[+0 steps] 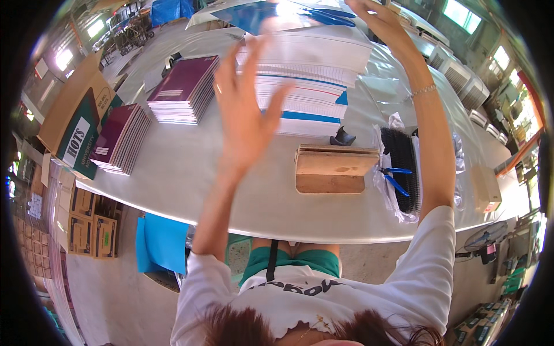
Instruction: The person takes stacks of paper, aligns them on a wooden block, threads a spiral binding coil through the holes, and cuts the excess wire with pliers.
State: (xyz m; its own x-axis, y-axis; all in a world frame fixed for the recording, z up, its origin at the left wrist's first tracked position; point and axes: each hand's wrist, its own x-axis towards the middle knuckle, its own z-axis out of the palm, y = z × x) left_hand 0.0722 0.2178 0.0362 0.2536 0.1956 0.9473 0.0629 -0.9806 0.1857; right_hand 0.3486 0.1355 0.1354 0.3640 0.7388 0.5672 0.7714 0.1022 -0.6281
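Note:
My left hand (248,109) is raised over the middle of the table, its fingers spread and slightly blurred, with nothing in them. Behind it stands a tall stack of white paper sheets (314,55) with blue layers between them. A glossy blue sheet (248,17) lies at the far end, catching bright light. My right hand (372,10) reaches to the far right of that stack, near the blue sheet. The upper edge of the picture cuts it off partly; its visible fingers look stretched out and apart. Two stacks of purple notebooks, one farther (184,81) and one nearer (118,135), stand at the left.
A wooden block holder (332,173) sits near the front edge, with a small dark object (343,137) behind it. Blue-handled pliers (396,180) lie on a bundle of black wire binding (400,155) in white wrapping. An open carton (72,124) stands left; a fan (487,237) is at right.

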